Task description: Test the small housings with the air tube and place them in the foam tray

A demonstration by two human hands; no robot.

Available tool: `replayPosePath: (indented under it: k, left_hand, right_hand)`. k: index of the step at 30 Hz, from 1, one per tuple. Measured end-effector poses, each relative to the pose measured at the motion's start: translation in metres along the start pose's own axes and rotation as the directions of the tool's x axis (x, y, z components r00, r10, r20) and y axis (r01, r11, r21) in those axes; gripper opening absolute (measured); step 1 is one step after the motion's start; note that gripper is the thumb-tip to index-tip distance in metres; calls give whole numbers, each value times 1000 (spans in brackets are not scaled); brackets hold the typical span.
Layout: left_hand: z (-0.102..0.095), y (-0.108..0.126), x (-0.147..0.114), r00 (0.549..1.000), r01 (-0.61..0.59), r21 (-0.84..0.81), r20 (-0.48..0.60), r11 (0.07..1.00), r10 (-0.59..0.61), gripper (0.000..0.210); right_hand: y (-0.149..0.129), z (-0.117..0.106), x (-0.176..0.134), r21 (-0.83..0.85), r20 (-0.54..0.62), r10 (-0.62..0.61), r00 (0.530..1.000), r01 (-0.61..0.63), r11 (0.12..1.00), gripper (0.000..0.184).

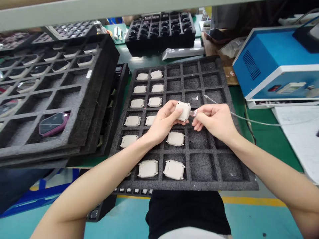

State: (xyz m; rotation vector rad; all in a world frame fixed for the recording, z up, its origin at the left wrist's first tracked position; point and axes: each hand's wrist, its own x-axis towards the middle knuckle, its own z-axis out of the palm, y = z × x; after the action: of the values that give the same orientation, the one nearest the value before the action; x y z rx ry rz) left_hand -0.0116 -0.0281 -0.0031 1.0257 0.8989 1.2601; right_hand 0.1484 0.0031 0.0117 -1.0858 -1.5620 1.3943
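My left hand point(165, 118) holds a cream-coloured watch case point(183, 111) between thumb and fingers, raised above the foam tray point(203, 184). Close to the case's right edge, my right hand point(215, 119) pinches a small thin strip point(191, 113), partly hidden by the fingers; its exact kind I cannot make out. Similar cream cases lie in the tray's left columns, among them one point(148, 168) in the front row and another point(175, 138) just below my left hand. A small metallic piece point(195, 98) sits in a pocket beyond my hands.
Stacked foam trays point(93, 96) with dark-faced watches stand at left. A thin clear tube point(261, 122) crosses the tray's right side. On the right are a blue-and-white machine point(274, 63) and paper sheets point(296, 132). Another filled tray point(160, 41) lies behind; a shelf edge point(124, 8) hangs overhead.
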Motion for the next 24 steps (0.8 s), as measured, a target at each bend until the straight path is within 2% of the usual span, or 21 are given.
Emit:
replayPosePath:
  k: [6,16,24]
  left_hand:
    - [-1,1,-1,1000,7,36,2,999,-7,25]
    - [-3,9,-4,998,71,-46,2,996,-70,25]
    - [-4,10,-4,996,80,-68,29,994,-79,22]
  right_hand:
    - [1,1,0,69,4,-8,1000,8,998,9]
    - [-3,-3,-1,177,78,-79,994,64,982,12]
    - [-7,-2,-3,196,99,-31,995,11,980,10]
